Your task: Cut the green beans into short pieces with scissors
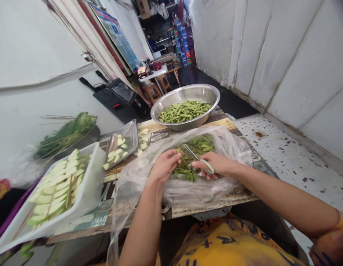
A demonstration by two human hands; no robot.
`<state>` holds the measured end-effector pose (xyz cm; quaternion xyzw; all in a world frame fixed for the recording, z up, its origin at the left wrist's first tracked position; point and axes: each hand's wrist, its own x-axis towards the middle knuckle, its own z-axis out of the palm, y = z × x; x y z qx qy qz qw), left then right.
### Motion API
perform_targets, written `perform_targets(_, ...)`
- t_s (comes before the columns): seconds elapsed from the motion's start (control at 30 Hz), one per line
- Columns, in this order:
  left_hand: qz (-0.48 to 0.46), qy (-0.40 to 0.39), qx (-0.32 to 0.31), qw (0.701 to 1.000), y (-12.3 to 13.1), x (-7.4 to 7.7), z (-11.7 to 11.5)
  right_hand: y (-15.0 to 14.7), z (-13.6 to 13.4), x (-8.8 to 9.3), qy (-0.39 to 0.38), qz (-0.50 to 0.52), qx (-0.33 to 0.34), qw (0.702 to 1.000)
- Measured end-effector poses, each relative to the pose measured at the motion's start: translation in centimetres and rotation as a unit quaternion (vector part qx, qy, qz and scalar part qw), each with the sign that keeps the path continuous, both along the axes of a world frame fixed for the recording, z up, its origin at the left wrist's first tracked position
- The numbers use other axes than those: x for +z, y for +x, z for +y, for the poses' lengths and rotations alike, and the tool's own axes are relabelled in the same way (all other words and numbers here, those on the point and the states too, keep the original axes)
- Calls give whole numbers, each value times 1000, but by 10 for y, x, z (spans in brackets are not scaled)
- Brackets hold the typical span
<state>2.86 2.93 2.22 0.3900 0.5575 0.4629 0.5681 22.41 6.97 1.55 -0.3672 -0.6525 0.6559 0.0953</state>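
My right hand [209, 165] grips a pair of scissors [207, 166] by light green handles, the blades pointing up and left toward my other hand. Pinched between the fingertips of my left hand [166, 164] is a green edamame pod [179, 150], close to the blade tips. Both hands are over an opened clear plastic bag [149, 177] spread on the table, with a heap of edamame pods [200, 144] inside. Just beyond the bag stands a wide steel bowl [213, 96] holding many more pods [185, 111].
At left, a white plastic bin [95, 166] holds skewered pale green slices. Behind it are a metal tray [135, 138] with cut pieces and a bowl of leafy greens [71, 133]. A white wall [307, 55] runs along the right; stools [153, 92] stand farther back.
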Motion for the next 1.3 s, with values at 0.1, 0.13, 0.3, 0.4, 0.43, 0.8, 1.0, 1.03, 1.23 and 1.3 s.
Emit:
perform_targets(0.1,-25,-5,40,999,-2,0,1,0,-2,2,-31,25,16,999)
perform_targets(0.13,-36,-12,45,998,-2,0,2,0,-2,2,-34,30,19,999)
perform_targets(0.3,-57,-19,36,998,-2,0,2,0,-3,2,-27,22,21,999)
perform_targets(0.4,-53,-19,24,998,-1,0,2,-1,-3,-1,-23,22,24,999)
perform_targets(0.43,-49,-19,20,998,0,0,1,-1,-3,-2,-20,25,25,999)
perform_targets(0.8,-36,-30,30,998,8,12,-2,-1,-1,-3,9,-18,-14,1000)
perform_targets(1.0,117,34,52,991,2,-2,2,0,0,5,-32,36,-36,998)
perform_targets(1.03,202,61,44,976,2,-6,3,1,0,6,-35,37,-39,998)
perform_targets(1.23,598,123,-78,788,11,-17,6,0,0,9,-48,39,-63,996)
perform_targets(1.3,631,105,-91,764,14,-16,7,0,0,10,-45,35,-64,996)
